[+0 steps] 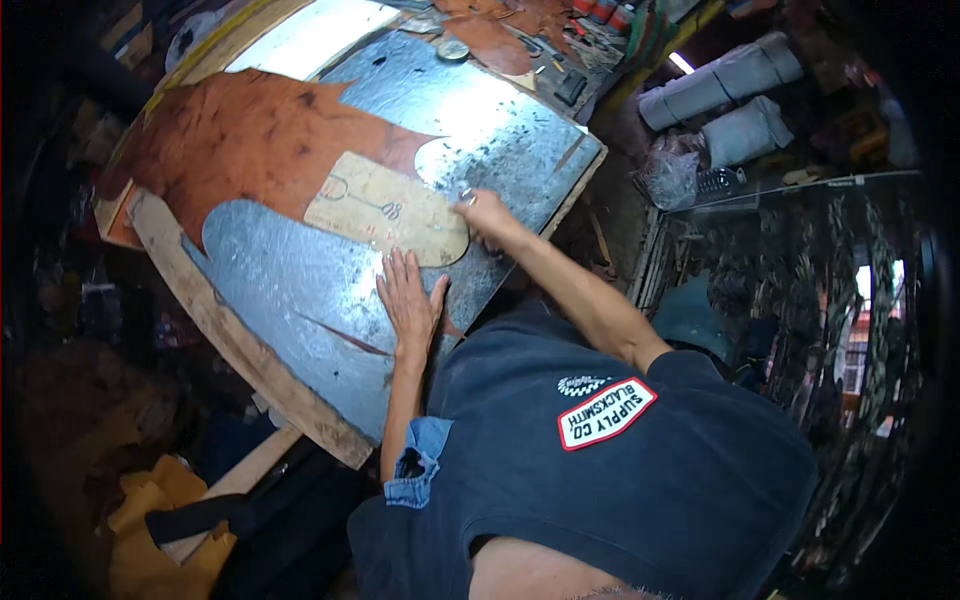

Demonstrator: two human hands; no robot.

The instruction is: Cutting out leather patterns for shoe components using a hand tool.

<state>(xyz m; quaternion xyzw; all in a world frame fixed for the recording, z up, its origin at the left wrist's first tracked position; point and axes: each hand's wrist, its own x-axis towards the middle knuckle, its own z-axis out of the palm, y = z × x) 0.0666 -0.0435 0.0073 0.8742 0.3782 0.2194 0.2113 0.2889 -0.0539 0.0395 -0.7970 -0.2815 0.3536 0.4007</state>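
A tan, flat pattern piece [350, 215] with a rounded right end and hand-drawn marks lies across the table. Its upper left part overlaps a reddish-brown leather hide [240, 130]; the rest is over the grey metal tabletop [270, 270]. My left hand [408, 300] is spread flat, its fingertips at the pattern's lower edge. Beside the rounded end, my right hand [486, 216] is closed with its fingers curled. A small shiny bit shows at those fingers, but what they grip is too small to name.
A worn wooden rail [240, 335] borders the table's left side. At the back lie leather scraps [490, 45], a round tin [452, 49] and a dark block-shaped object [570, 87]. Wrapped rolls [720, 80] and a glass-topped case [800, 190] stand to the right.
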